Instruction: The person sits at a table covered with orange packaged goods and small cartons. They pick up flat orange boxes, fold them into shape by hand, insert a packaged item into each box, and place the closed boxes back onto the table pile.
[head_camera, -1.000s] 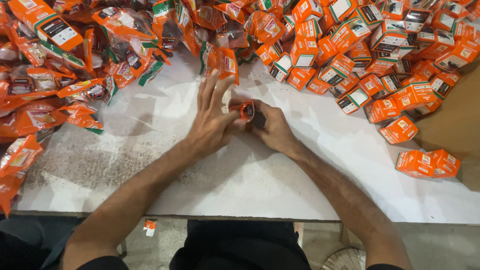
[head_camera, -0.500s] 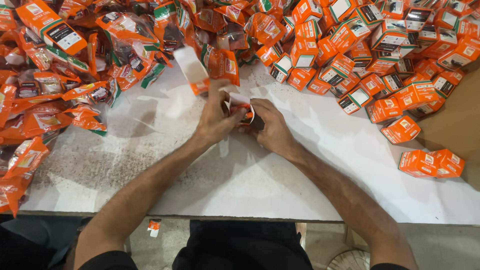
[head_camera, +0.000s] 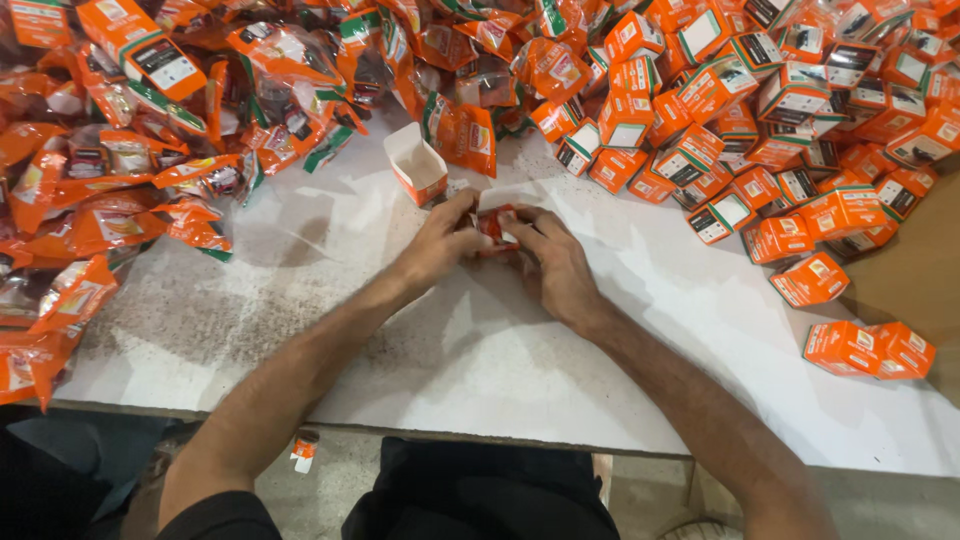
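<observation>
Both hands meet at the middle of a white table (head_camera: 480, 350). My left hand (head_camera: 440, 240) and my right hand (head_camera: 550, 260) together pinch a small orange and white carton (head_camera: 494, 222), its white flap showing between the fingers. Just beyond my left hand an open orange carton (head_camera: 418, 165) with a white inside lies on the table, apart from the fingers.
Several orange plastic pouches (head_camera: 150, 130) are heaped across the left and far side. Several closed orange boxes (head_camera: 760, 110) pile up at the far right, with two more boxes (head_camera: 868, 348) near the right edge. A small scrap (head_camera: 304, 450) lies on the floor below.
The open orange carton has come to rest on the table beyond my left hand. My left fingers, spread flat a second ago, have curled onto the small carton with the right hand.
</observation>
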